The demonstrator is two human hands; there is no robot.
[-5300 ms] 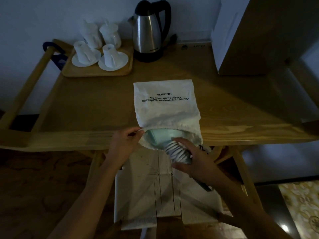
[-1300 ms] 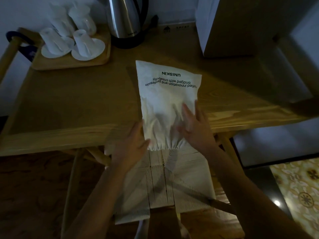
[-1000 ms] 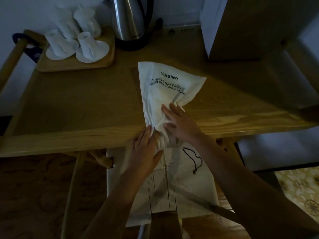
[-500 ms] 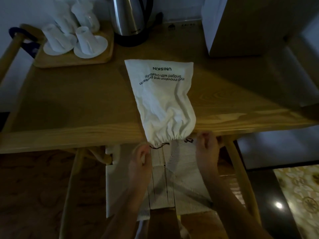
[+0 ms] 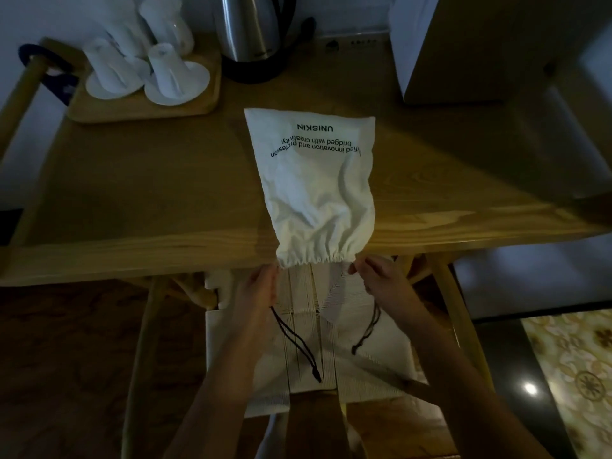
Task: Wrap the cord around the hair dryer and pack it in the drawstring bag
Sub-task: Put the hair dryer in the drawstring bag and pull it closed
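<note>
A white drawstring bag point(image 5: 318, 187) with black print lies on the wooden table point(image 5: 165, 193), its gathered mouth at the front edge. The hair dryer is hidden inside; the bag bulges. My left hand point(image 5: 258, 289) pinches the dark drawstring point(image 5: 298, 342) at the mouth's left corner. My right hand point(image 5: 377, 276) pinches the other drawstring point(image 5: 367, 329) at the right corner. Both string ends dangle below the hands over a woven chair seat.
A wooden tray point(image 5: 142, 107) with upturned white cups and saucers stands at the back left. A steel kettle point(image 5: 251, 31) stands behind the bag. A tall box-like cabinet point(image 5: 463, 48) fills the back right. A chair point(image 5: 308, 359) is tucked under the table edge.
The hair dryer went fully into the bag. My hands smoothed the bag, then took the drawstrings at both sides and the mouth has gathered shut.
</note>
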